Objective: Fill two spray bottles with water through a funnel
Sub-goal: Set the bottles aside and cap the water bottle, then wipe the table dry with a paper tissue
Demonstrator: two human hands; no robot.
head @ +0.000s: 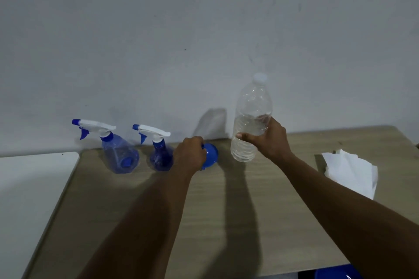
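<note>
Two blue spray bottles with white trigger heads stand by the wall, the larger one left of the smaller one. Both have their heads screwed on. My left hand grips a blue funnel just right of the smaller bottle. My right hand holds a clear water bottle with a white cap on, roughly half full, tilted slightly and lifted just above the wooden table.
A pile of white paper towels lies at the table's right end. A white surface adjoins the table on the left. The wall runs right behind the bottles. Something blue shows below the front edge.
</note>
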